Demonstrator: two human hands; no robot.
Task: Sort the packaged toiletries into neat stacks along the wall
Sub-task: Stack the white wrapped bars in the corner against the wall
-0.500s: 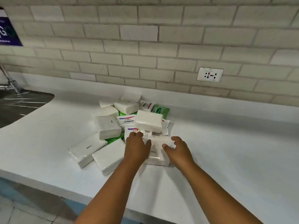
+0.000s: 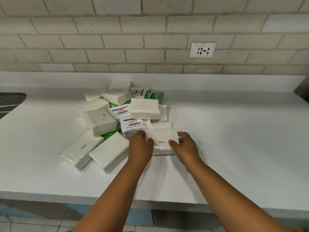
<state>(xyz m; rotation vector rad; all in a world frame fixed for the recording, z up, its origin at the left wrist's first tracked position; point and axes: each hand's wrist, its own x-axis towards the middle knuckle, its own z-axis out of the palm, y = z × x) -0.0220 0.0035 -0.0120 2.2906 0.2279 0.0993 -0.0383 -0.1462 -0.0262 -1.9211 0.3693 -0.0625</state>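
the left hand [image 2: 140,144] and the right hand [image 2: 184,144] grasp one white tissue pack [image 2: 161,141] from opposite ends; the thumbs lie on its top face and the other fingers curl round its short edges. the pack sits flat at the near edge of the pile, on the white counter [image 2: 234,148], with a small printed date code facing up between the two thumbs.

directly beyond the left hand lies a dove soap packet [image 2: 133,123], touching the held pack's far left corner. a second dove packet [image 2: 119,112] lies just past it. a further white tissue pack [image 2: 144,108] rests on top of the pile beyond both hands. a green packet [image 2: 154,96] lies farther back, near the wall.

to the left of the left hand, two long white packs [image 2: 110,150] [image 2: 80,148] lie side by side on the counter, angled. another white pack [image 2: 100,121] sits tilted above them on the pile.

beyond the right hand, a wall socket [image 2: 202,50] is set in the tiled wall [image 2: 100,39].
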